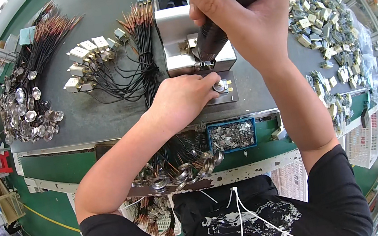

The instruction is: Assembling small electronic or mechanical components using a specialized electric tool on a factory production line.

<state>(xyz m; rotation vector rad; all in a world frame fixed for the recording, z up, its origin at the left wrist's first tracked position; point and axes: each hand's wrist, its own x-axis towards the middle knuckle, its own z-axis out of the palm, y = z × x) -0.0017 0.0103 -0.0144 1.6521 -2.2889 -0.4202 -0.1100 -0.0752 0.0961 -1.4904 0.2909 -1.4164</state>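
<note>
My right hand (253, 24) is wrapped round a thick black cylindrical tool (212, 40), which looks like a power screwdriver. Its narrow end tilts down onto a silver metal fixture (177, 26). Just below that end, the fingers of my left hand (179, 101) pinch a small metal switch part (221, 86) with brass-coloured tabs. This part rests at the fixture's front plate (228, 97). A tied bundle of black wires (146, 58) with copper ends lies beside my left wrist, and several white switch blocks (85, 53) hang off wires to its left.
Metal ring-ended wires (25, 112) heap at the table's left. A large pile of cream switch blocks (316, 14) covers the right. Below the table edge sit a blue bin (234, 148) of small metal pieces and more ringed wires (183, 173). White crates (364, 139) stand lower right.
</note>
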